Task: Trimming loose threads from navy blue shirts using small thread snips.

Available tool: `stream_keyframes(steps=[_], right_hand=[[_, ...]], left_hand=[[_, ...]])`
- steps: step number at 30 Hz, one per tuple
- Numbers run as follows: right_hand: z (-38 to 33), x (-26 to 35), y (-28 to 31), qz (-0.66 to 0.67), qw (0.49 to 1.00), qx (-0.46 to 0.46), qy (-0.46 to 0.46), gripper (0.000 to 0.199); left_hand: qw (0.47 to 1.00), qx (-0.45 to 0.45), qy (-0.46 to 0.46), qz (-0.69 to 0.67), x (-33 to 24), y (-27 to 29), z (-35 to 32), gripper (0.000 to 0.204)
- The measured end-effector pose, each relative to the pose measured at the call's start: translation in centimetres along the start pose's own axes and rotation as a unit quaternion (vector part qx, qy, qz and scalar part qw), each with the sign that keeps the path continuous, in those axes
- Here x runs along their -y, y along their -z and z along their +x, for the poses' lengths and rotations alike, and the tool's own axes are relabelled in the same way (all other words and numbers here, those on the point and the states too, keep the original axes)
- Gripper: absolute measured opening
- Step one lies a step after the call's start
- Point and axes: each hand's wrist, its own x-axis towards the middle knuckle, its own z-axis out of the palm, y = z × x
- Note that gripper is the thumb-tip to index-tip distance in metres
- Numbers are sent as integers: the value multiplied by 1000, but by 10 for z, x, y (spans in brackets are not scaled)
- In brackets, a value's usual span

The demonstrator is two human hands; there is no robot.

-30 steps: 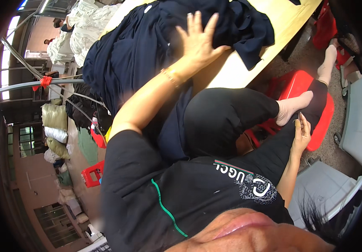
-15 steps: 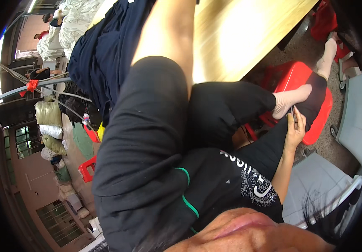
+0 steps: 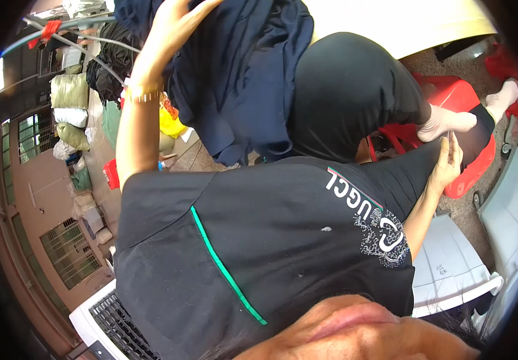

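Observation:
My left hand [image 3: 178, 21] reaches over the heap of navy cloth [image 3: 241, 78] at the top, its thumb spread away from the fingers. The fingertips are cut off by the upper edge, and whether they touch the cloth I cannot tell. Some of the navy cloth hangs down beside my bent knee in black trousers [image 3: 355, 90]. At the right, my right hand [image 3: 447, 165] rests by my other leg, just below a foot in a pale sock [image 3: 445, 123]. Its fingers are pinched together around something small and dark, too small to make out.
A pale wooden tabletop [image 3: 403, 21] spans the top. Under my leg stands a red plastic stool [image 3: 460, 90]. Grey-white wheeled pieces [image 3: 511, 192] stand at the right. Stuffed sacks [image 3: 69, 90] line the far left, with a yellow bag [image 3: 170, 123] nearer.
My left arm has drawn back from far over the table to the navy cloth, which now lies further right in view. The view has shifted. My right hand stays pinched by the foot.

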Motion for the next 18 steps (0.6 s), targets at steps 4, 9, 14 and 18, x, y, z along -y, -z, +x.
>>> stream_keyframes(steps=[4, 9, 14, 18], right_hand=[[-4, -6, -3, 36, 999, -8, -32, 32], [-4, -9, 12, 93, 991, -39, -93, 33], [-21, 7, 14, 166, 976, -75, -123, 33], [-39, 13, 13, 123, 983, -64, -121, 31]], left_hand=[[937, -215, 256, -104, -15, -30, -98, 48], [953, -229, 174, 92, -49, -92, -125, 68], [945, -253, 196, -69, -44, -93, -101, 54], [908, -217, 203, -295, -43, -86, -77, 51]])
